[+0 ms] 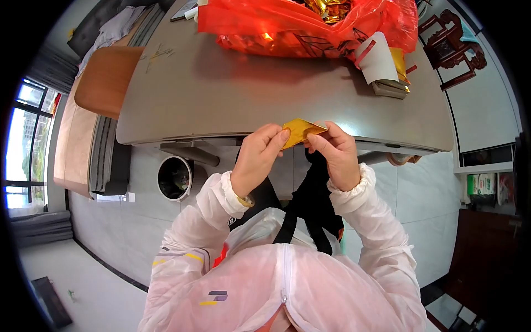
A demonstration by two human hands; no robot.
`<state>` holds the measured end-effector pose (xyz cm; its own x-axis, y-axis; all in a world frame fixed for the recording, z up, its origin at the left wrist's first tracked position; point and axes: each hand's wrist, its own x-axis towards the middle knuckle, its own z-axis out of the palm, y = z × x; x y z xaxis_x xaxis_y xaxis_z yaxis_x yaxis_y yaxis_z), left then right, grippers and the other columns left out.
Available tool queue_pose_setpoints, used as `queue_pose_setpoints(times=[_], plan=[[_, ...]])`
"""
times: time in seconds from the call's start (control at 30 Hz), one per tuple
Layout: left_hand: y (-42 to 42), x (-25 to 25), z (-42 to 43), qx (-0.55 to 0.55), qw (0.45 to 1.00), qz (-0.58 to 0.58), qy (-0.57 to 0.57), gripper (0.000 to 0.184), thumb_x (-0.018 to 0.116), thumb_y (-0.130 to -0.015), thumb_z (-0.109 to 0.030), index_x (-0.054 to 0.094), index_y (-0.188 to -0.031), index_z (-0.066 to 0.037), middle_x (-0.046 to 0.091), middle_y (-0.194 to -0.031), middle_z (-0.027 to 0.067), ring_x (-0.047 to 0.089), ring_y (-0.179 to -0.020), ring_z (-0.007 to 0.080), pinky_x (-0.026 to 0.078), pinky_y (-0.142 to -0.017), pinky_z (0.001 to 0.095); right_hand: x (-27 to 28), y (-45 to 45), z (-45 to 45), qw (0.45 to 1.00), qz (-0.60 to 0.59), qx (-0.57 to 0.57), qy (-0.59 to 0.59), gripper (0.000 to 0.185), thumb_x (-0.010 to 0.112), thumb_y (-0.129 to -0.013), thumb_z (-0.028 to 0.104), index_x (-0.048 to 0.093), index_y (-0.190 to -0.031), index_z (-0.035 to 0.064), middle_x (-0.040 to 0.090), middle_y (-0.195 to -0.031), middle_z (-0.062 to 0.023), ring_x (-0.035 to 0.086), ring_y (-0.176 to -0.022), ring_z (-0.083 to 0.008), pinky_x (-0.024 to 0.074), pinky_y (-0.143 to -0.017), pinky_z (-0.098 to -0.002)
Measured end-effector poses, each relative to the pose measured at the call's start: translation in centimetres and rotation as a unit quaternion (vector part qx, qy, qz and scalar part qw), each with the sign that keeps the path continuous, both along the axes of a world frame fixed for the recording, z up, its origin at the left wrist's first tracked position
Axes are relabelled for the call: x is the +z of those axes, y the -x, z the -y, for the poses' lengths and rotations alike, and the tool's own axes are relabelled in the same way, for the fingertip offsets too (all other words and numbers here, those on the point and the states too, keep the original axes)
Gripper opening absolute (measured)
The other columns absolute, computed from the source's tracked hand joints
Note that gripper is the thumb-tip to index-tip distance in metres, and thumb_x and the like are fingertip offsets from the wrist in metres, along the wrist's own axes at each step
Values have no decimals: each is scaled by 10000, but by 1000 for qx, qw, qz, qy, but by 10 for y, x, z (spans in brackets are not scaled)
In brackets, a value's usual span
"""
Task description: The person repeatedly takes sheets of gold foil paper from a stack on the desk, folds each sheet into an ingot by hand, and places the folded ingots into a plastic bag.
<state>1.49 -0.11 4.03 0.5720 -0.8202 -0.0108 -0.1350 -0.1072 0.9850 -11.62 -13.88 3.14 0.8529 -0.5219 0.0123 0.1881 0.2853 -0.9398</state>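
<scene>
A small piece of gold foil paper (298,131), folded with a pointed right end, is held between my two hands just in front of the table's near edge. My left hand (259,157) pinches its left end, thumb on top. My right hand (336,155) grips the right end between thumb and fingers. Past my hands, a red plastic bag (276,33) with shiny gold foil pieces (327,9) in it lies on the grey table (232,94). Near the bag's right side, a white sheet (378,62) rests over a stack of gold and grey paper (390,88).
A brown chair (105,80) stands at the table's left side. Below the table's left part, a bin (175,178) stands on the tiled floor. A carved wooden chair (451,47) is at the upper right. A phone (183,11) lies on the table's far left.
</scene>
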Motion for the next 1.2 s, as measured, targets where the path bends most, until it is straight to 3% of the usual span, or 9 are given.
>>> queue_pose_setpoints(times=[0.33,0.63,0.83,0.93,1.03,1.1,1.13,1.17,1.2], plan=[[3,-11,4,-50,979,-198,29,297,511,-1034,-274,621,-955,-11,578,-791,-4,470,-665,60,404,-637,202,-13,6,-2,1000,13,17,19,198,622,-951,65,632,-1125,-30,696,-993,-76,662,-886,-135,525,-835,-265],[7,-16,6,-42,979,-195,26,292,498,-1039,-290,611,-931,-43,556,-746,-25,478,-636,37,341,-573,183,-15,8,-4,1000,16,7,3,191,616,-952,55,631,-1118,-39,697,-994,-84,670,-885,-145,531,-838,-272],[10,-14,7,-28,978,-206,23,324,493,-1035,-274,589,-842,-31,519,-685,-16,462,-648,65,383,-622,223,-14,7,-7,1000,0,-9,12,178,610,-951,57,633,-1100,-38,701,-963,-82,667,-869,-142,528,-819,-268],[9,-19,7,-23,990,-137,36,327,489,-1035,-265,583,-854,-10,521,-706,5,474,-651,73,393,-618,239,-14,6,-7,1000,-7,-13,3,177,608,-945,57,635,-1094,-35,701,-946,-80,660,-844,-135,527,-804,-268],[13,-17,7,4,999,-32,0,307,511,-1016,-250,574,-866,10,556,-750,71,523,-632,149,427,-612,280,-19,6,-7,999,-12,-34,-11,177,621,-924,63,640,-1075,-27,701,-924,-82,658,-795,-142,530,-757,-276],[9,-19,7,0,993,116,-19,252,530,-1008,-219,584,-899,2,579,-795,83,547,-630,166,434,-604,282,-19,5,-5,996,-42,-74,12,164,636,-890,50,650,-1041,-12,703,-893,-95,666,-746,-169,532,-702,-284],[7,-20,7,-2,982,189,-28,225,539,-1004,-203,589,-916,-1,591,-818,89,559,-629,175,438,-601,283,-17,4,-3,968,-52,-122,214,154,644,-866,45,651,-1012,-4,690,-863,-101,658,-720,-192,525,-669,-296],[6,-21,8,11,968,249,-28,199,564,-982,-195,591,-936,-2,603,-850,111,580,-650,213,456,-609,306,-12,3,0,897,-58,-164,407,145,651,-841,41,652,-982,5,678,-833,-107,651,-694,-215,518,-636,-307],[6,-21,9,24,950,309,-28,184,589,-960,-187,592,-957,-4,615,-882,134,601,-671,251,475,-617,328,-5,2,2,786,-63,-199,582,138,659,-817,36,653,-953,13,666,-803,-112,643,-668,-238,511,-603,-318]])
